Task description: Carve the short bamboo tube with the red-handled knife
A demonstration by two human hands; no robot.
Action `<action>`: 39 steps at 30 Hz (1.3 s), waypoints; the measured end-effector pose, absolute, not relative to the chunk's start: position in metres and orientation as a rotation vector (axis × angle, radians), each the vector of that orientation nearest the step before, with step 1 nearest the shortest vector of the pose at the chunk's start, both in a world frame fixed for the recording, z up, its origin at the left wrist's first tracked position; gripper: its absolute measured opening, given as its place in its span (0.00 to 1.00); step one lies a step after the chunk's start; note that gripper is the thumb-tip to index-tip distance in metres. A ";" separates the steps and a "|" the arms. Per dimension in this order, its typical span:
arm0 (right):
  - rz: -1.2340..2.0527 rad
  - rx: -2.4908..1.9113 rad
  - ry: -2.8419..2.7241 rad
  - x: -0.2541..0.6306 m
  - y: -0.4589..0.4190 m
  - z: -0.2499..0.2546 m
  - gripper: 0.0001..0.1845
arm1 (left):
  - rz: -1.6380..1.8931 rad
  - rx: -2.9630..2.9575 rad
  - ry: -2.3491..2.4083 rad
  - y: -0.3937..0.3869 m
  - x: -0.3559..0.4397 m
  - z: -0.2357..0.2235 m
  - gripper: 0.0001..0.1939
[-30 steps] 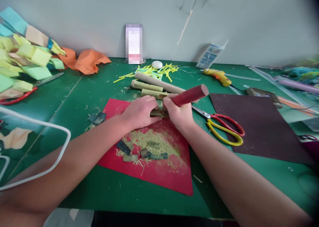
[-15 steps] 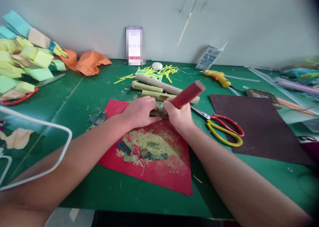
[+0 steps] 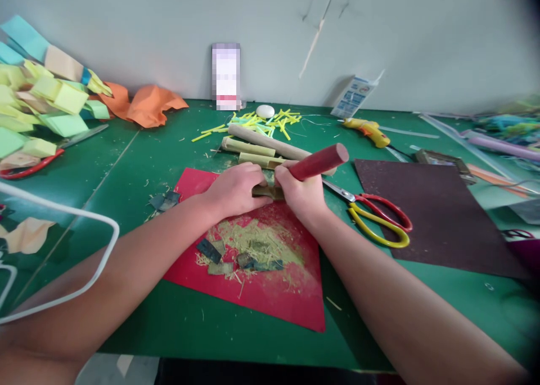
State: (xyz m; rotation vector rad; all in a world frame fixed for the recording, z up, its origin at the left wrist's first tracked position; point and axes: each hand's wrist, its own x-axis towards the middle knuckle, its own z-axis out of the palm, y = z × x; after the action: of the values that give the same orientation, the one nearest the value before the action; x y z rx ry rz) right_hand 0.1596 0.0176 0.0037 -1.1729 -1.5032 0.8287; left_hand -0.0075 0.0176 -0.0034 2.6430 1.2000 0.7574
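Note:
My left hand (image 3: 236, 188) is closed round a short piece of bamboo (image 3: 270, 192) and presses it down over the red sheet (image 3: 270, 303). Fingers wrapped, my right hand (image 3: 301, 193) grips a tool with a thick red handle (image 3: 323, 162); its working end is hidden by the hand, close to the bamboo. Pale shavings and dust (image 3: 261, 244) lie on the sheet below both hands, with several dark green chips (image 3: 208, 250) among them. Just behind the hands lie more bamboo pieces (image 3: 248, 147) and a greyish tube (image 3: 270, 140).
Scissors with red and yellow handles (image 3: 379, 236) lie right of my right hand, partly over a dark brown sheet (image 3: 430, 216). Beyond are a yellow glue gun (image 3: 369, 133), yellow strips (image 3: 289, 129) and a phone (image 3: 226, 78) against the wall. Folded paper (image 3: 54, 98) fills the left; a white wire frame (image 3: 105, 255) crosses my left forearm.
The red handle has tipped lower and to the right as my right hand turned slightly. My left hand and the bamboo stay almost in place.

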 end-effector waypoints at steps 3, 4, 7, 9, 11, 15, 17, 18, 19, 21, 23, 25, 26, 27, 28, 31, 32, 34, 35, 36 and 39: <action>0.866 -1.169 -1.540 0.160 0.016 0.003 0.14 | 0.723 2.615 1.222 0.019 -0.008 -0.002 0.11; 0.879 -1.172 -1.545 0.160 0.016 0.003 0.14 | 0.712 2.603 1.240 0.020 -0.008 -0.002 0.12; 0.883 -1.177 -1.476 0.159 0.014 0.003 0.15 | 0.706 2.609 1.253 0.021 -0.009 -0.001 0.13; 0.892 -1.178 -1.416 0.159 0.014 0.004 0.16 | 0.701 2.634 1.236 0.021 -0.009 -0.001 0.12; 0.890 -1.165 -1.385 0.159 0.015 0.005 0.16 | 0.687 2.639 1.255 0.019 -0.008 -0.001 0.12; 0.790 -1.147 -1.384 0.163 0.019 0.006 0.09 | 0.671 2.664 1.318 0.016 -0.006 -0.002 0.14; 0.747 -1.152 -1.379 0.167 0.021 0.006 0.05 | 0.675 2.685 1.330 0.015 -0.006 -0.002 0.13; 0.732 -1.158 -1.377 0.168 0.021 0.006 0.07 | 0.682 2.692 1.334 0.015 -0.006 -0.002 0.13; 0.724 -1.167 -1.380 0.170 0.021 0.007 0.09 | 0.690 2.698 1.334 0.015 -0.006 -0.003 0.12; 0.724 -1.206 -1.385 0.171 0.020 0.008 0.11 | 0.698 2.704 1.326 0.015 -0.006 -0.003 0.12; 0.732 -1.247 -1.367 0.172 0.018 0.008 0.11 | 0.689 2.702 1.321 0.015 -0.007 -0.003 0.12; 0.691 -1.262 -1.340 0.171 0.016 0.008 0.09 | 0.675 2.700 1.330 0.016 -0.007 -0.002 0.13; 0.644 -1.247 -1.329 0.170 0.015 0.008 0.08 | 0.671 2.697 1.343 0.016 -0.007 -0.002 0.12; 0.588 -1.219 -1.321 0.170 0.013 0.007 0.09 | 0.668 2.692 1.358 0.016 -0.007 -0.002 0.12; 0.534 -1.190 -1.316 0.169 0.013 0.007 0.10 | 0.667 2.688 1.373 0.015 -0.007 -0.001 0.12; 0.471 -1.184 -1.341 0.170 0.012 0.007 0.11 | 0.668 2.681 1.389 0.015 -0.007 -0.001 0.12; 0.470 -1.204 -1.354 0.170 0.012 0.007 0.10 | 0.675 2.683 1.383 0.014 -0.007 -0.002 0.12; 0.460 -1.233 -1.366 0.171 0.013 0.007 0.07 | 0.691 2.686 1.367 0.014 -0.007 -0.002 0.11; 0.452 -1.230 -1.368 0.172 0.013 0.007 0.07 | 0.696 2.686 1.359 0.014 -0.007 -0.003 0.11; 0.449 -1.218 -1.367 0.172 0.013 0.007 0.06 | 0.698 2.686 1.357 0.014 -0.007 -0.003 0.11; 0.552 -1.181 -1.409 0.172 0.014 0.007 0.06 | 0.684 2.696 1.362 0.015 -0.007 -0.003 0.11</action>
State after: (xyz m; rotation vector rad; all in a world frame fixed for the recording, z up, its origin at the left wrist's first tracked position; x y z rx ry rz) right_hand 0.1721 0.0138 0.0073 -1.1807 -1.4094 0.5525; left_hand -0.0067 0.0145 -0.0032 2.6958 1.3619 0.6839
